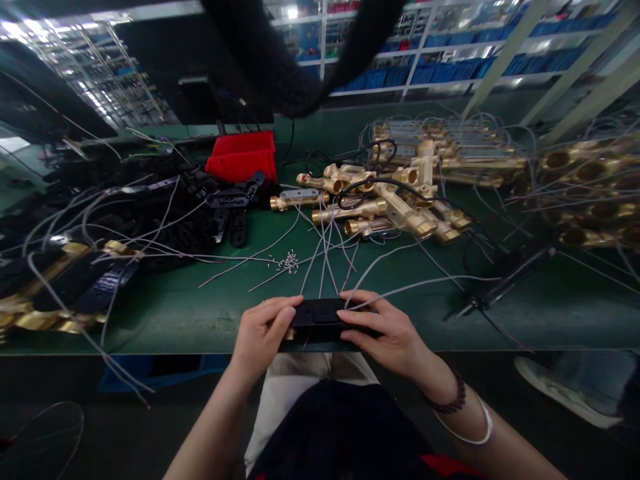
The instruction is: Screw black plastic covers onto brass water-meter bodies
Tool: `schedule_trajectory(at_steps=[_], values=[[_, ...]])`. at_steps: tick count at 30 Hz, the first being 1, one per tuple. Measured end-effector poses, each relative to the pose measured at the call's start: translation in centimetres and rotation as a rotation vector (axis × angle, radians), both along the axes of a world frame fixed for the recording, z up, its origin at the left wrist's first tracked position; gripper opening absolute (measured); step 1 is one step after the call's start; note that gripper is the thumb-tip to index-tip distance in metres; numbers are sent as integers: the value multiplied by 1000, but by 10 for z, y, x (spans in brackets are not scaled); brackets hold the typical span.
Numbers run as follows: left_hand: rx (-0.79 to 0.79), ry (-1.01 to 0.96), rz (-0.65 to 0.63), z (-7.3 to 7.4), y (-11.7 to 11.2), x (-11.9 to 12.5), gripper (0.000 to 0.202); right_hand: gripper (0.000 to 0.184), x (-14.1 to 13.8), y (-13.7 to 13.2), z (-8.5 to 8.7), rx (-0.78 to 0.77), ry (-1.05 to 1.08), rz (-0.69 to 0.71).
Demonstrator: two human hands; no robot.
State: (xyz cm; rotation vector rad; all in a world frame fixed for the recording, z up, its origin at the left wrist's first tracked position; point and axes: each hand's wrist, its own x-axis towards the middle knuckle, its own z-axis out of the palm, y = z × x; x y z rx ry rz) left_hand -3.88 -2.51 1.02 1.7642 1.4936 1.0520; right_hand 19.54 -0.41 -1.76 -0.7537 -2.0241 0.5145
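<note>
A black rectangular housing lies at the front edge of the green bench, held between both hands. My left hand grips its left end, thumb on top; a bit of brass shows beneath that end. Around the right end, the fingers of my right hand are closed, with a grey cable emerging beside them. The housing's underside is hidden. Just beyond it, a small pile of screws lies among several loose grey wires.
Brass valve bodies are heaped ahead and to the right. Black plastic parts pile up at left near a red bin. An electric screwdriver-like black tool lies at right. Cabled brass assemblies sit at the left front edge.
</note>
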Motion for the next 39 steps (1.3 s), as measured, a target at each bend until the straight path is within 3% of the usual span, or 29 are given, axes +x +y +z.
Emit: schedule_trajectory(at_steps=[2,4,11,15,19,23,26,29,32,34,36,39], values=[[-21,-45,140,-6,-1,10,27,26,2,1,2,-4,-11,16],[-87,-82,175,-6,0,15,25,25,3,1,4,-22,-3,33],[-201,-7,13,6,8,8,32,24,2,0,10,-91,-40,49],[-157,79,-19,6,6,10,35,25,1,-1,12,-88,-46,40],[64,243,25,6,2,15,35,24,-2,1,11,-91,-46,47],[146,327,-83,3,0,22,31,25,0,-1,10,-48,-115,38],[142,370,-72,-1,0,28,38,29,12,-11,32,21,-289,-13],[154,431,-14,-3,-1,34,37,22,25,-17,81,-12,-347,12],[153,456,9,-3,-2,38,36,19,14,7,127,-97,-286,97],[158,453,8,-3,-2,39,35,17,-11,41,135,-96,-338,147],[172,446,12,-3,-3,39,36,15,-41,80,121,-157,-518,209],[196,421,21,-5,-3,41,36,15,-76,124,80,-293,-725,225]])
